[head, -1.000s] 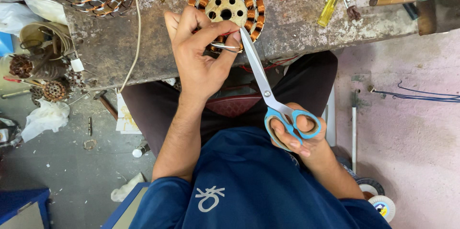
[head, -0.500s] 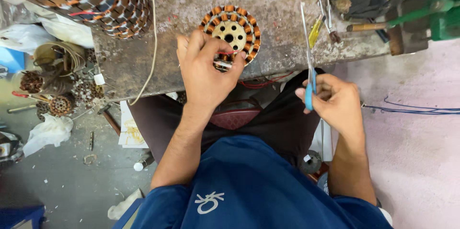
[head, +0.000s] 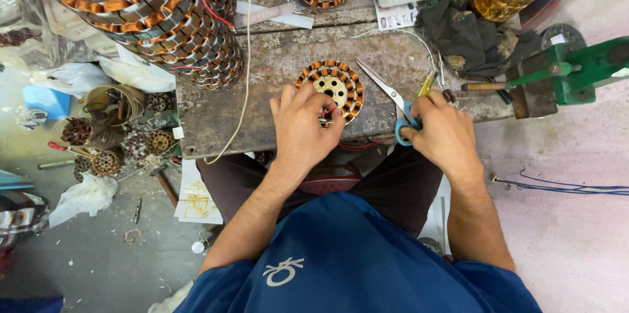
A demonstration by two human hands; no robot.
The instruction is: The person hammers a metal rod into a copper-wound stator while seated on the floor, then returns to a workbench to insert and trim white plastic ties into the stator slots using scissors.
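While looking down through the head view, pinning the copper-wound stator (head: 329, 87) flat on the workbench (head: 262, 90), near its front edge, with the left hand (head: 303, 126), fingertips closed narrowly on the near rim beside a thin red lead; not telling from here whether the lead itself is pinched. Judging it best to be pressing on the steel core rather than the windings, sparing the enamel. Wrapping the right hand (head: 442, 133) tightly around the blue loops of the scissors (head: 383, 87), with blades nearly shut, flat on the bench just right of the stator, tips pointing away from the body. Judging it wise to be steering those tips clear of the coils and of the yellow-handled tool (head: 426, 84) just beside them, bracing the wrist on the bench edge for control.
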